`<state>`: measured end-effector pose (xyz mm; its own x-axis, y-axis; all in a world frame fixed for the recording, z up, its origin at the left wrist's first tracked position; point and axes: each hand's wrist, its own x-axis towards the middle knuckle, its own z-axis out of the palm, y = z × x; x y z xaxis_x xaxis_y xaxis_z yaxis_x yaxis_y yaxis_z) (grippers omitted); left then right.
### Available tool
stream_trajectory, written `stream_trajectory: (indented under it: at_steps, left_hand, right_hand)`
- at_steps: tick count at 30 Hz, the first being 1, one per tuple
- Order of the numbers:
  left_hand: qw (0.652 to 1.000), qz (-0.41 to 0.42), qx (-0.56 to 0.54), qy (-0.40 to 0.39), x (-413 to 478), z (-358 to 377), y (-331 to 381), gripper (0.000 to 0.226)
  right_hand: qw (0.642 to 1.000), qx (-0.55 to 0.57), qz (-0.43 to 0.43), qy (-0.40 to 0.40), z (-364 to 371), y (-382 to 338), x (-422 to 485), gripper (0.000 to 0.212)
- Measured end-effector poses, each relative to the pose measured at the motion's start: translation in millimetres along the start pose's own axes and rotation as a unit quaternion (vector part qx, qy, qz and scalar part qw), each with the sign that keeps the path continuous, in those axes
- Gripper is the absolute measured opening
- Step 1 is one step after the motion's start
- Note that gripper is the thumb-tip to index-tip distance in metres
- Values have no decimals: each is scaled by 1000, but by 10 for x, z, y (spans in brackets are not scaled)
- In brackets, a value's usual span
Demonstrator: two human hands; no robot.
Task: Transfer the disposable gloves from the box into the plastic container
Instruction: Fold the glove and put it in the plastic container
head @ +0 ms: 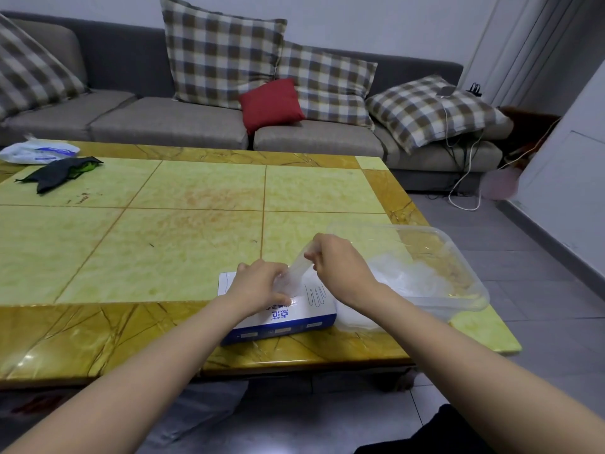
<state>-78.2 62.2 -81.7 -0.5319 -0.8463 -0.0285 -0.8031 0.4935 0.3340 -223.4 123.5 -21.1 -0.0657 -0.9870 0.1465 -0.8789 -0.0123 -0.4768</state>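
Two bare hands work over the near right corner of a yellow-green tiled desk (163, 240) with an amber marbled border. One blue-and-white cardboard glove box (278, 329) lies flat near the desk's front edge, and one clear rectangular plastic container (468, 290) sits just beside it on the right. One transparent disposable glove (296, 271) stretches between the hands above the top of the box. The left hand (258, 283) rests over the box with its fingers curled around the glove's lower end, and the right hand (340, 267) pinches the upper end, lifted toward the container. A crumpled heap of clear gloves (402, 273) already lies inside the container; their number cannot be told. At the desk's far left lie one white plastic bag (39, 152) and one dark cloth (62, 172), touching. Behind stands one grey sofa (163, 126) bearing four checked cushions (222, 50) and one small red cushion (271, 104).
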Motion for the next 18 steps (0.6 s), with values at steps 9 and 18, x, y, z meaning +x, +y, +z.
stream_trajectory:
  at_steps: [9, 18]
  left_hand:
    - [1000, -17, 11, -13, 23, -16, 27, 36]
    - [999, -40, 9, -35, 12, -43, 54, 29]
  right_hand:
    - [997, 42, 15, 57, -115, 60, 34, 32]
    - [989, 44, 37, 134, -424, 152, 51, 28]
